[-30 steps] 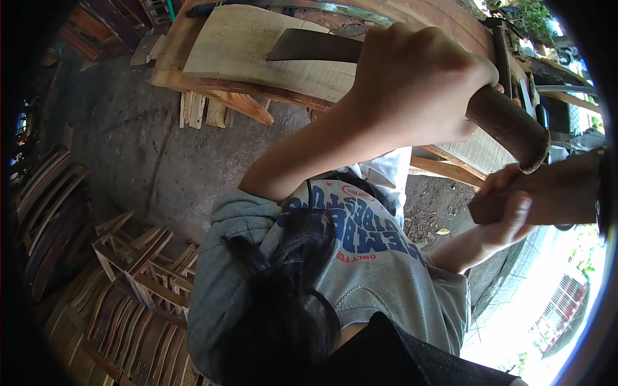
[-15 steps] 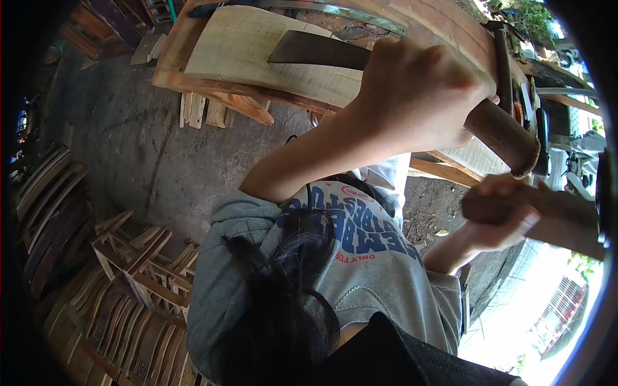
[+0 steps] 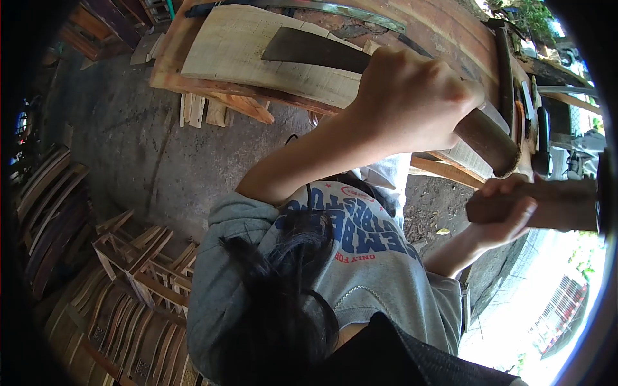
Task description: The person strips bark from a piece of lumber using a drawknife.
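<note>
My left hand (image 3: 412, 96) is closed in a fist round a chisel, whose wide dark blade (image 3: 312, 50) points left over a pale curved board (image 3: 232, 45). Its thick wooden handle (image 3: 487, 141) sticks out on the right side of the fist, with a frayed end. Lower right, my right hand (image 3: 505, 209) grips the wooden handle of a mallet (image 3: 560, 204). The mallet runs towards the right edge, where its dark far end is partly cut off. My right fingers are just below the chisel handle's end.
The board lies on a wooden workbench (image 3: 168, 64) with a long metal strip (image 3: 347, 11) at its far side. Wood offcuts (image 3: 193, 109) stand beneath. Wooden frames (image 3: 138, 264) and stacked curved slats (image 3: 122, 328) fill the lower left. A bar clamp (image 3: 503, 71) stands at the right.
My left hand has shifted slightly left and down with the chisel. My right hand has turned the mallet, raising its far end at the right.
</note>
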Demonstrator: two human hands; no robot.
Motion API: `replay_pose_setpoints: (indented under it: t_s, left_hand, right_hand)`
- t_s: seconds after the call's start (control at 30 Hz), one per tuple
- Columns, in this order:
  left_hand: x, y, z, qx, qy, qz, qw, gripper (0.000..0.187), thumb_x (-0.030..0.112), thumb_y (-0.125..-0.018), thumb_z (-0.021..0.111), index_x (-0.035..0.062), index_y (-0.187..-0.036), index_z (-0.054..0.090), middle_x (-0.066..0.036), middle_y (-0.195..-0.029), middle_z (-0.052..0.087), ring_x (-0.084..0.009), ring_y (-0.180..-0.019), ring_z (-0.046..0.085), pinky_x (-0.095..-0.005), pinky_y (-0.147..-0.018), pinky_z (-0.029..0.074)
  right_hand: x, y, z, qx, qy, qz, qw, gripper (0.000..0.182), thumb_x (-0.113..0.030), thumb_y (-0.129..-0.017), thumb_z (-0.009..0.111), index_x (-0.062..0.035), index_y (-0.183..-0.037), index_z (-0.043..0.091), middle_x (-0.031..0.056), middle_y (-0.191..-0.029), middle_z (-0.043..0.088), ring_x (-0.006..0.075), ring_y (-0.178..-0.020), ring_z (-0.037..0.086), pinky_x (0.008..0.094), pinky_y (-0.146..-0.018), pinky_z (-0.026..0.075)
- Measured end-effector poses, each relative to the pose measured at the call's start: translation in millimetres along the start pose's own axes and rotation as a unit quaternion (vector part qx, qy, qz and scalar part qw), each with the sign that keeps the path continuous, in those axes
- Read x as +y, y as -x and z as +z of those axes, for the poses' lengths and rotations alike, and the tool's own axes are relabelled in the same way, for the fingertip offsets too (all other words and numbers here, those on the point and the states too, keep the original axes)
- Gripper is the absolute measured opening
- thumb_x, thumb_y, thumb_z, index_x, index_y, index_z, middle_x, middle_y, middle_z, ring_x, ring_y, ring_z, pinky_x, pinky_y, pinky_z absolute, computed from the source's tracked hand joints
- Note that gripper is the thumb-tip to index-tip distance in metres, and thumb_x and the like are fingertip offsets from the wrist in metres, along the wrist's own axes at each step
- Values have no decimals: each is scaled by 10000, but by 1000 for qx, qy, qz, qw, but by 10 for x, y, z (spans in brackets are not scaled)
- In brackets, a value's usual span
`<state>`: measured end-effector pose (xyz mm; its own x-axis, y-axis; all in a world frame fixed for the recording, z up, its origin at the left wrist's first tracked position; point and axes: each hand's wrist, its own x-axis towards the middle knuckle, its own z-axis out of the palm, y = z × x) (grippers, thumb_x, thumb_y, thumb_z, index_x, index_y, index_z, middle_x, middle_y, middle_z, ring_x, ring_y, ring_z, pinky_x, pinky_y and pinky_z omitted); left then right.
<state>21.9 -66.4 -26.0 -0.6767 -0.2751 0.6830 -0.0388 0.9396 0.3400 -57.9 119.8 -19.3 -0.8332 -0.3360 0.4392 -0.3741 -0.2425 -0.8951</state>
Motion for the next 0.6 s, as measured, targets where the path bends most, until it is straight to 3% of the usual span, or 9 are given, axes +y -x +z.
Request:
replay_pose_setpoints:
  t_s: [0.07, 0.13, 0.2, 0.27, 0.37, 0.4, 0.47, 0.57, 0.6]
  left_hand:
    - [43, 1, -52, -26, -10, -14, 1000, 322, 201, -483, 727, 235, -797, 662, 16, -434, 485, -133, -374, 479, -280, -401, 372]
    - [18, -14, -71, -47, -25, -25, 998, 327, 197, -481, 725, 240, -799, 662, 16, -454, 504, -137, -399, 501, -288, -417, 390]
    - [-74, 14, -24, -31, -26, -20, 999, 338, 191, -480, 718, 245, -810, 664, 20, -496, 535, -141, -448, 536, -298, -447, 418]
    - [-107, 17, -21, -65, -58, -32, 996, 342, 194, -485, 717, 252, -818, 666, 22, -536, 564, -137, -466, 548, -298, -459, 427]
    - [-154, 41, 44, 66, -7, 52, 996, 136, 175, -483, 679, 169, -568, 574, 4, -376, 423, -88, -347, 443, -272, -355, 367]
    - [-142, 24, 17, 38, -15, 40, 998, 138, 177, -501, 682, 177, -612, 601, -1, -393, 443, -89, -365, 462, -272, -365, 372]
    - [-194, 17, -6, 10, -25, 30, 999, 149, 178, -519, 685, 186, -656, 627, -5, -409, 464, -91, -384, 481, -272, -375, 378]
    - [-440, 26, -38, -11, -120, -11, 993, 180, 357, -702, 654, 178, -717, 663, 2, -526, 585, -123, -436, 557, -269, -415, 418]
    - [-563, 56, -24, 0, -110, -1, 994, 231, 195, -637, 666, 213, -867, 658, 6, -512, 560, -94, -400, 490, -256, -370, 395]
  right_hand:
    - [26, 37, -8, 44, -82, -9, 996, 550, -389, -835, 474, 28, -1162, 326, 153, -736, 519, 149, -534, 499, 245, -570, 446]
    - [161, 173, 24, -52, 89, -52, 993, 488, -315, -852, 481, 28, -1161, 323, 98, -669, 468, 138, -485, 456, 236, -444, 396]
    - [166, 239, 120, -166, 111, 38, 979, 505, -276, -821, 542, 29, -1157, 321, 106, -666, 474, 131, -476, 455, 235, -447, 399]
    - [165, 78, 10, -144, 115, 8, 983, 492, -281, -831, 526, 31, -1153, 323, 106, -677, 474, 132, -492, 452, 243, -443, 397]
    - [19, 83, 195, 2, -126, 28, 992, 468, -311, -848, 486, 19, -1144, 338, 105, -704, 477, 130, -527, 449, 248, -440, 395]
    - [26, 113, 251, 10, -175, 25, 984, 475, -309, -843, 493, 23, -1146, 337, 104, -699, 478, 129, -517, 453, 248, -445, 393]
    - [171, 204, 112, -220, 123, 37, 967, 477, -286, -833, 515, 34, -1142, 343, 100, -688, 479, 124, -494, 462, 246, -452, 397]
    - [148, 142, 99, -184, 87, 76, 976, 468, -273, -830, 525, 45, -1126, 349, 99, -678, 476, 129, -481, 467, 232, -447, 394]
    - [154, 107, 53, -152, 74, 78, 983, 457, -270, -837, 515, 42, -1127, 348, 98, -676, 470, 133, -486, 464, 234, -446, 394]
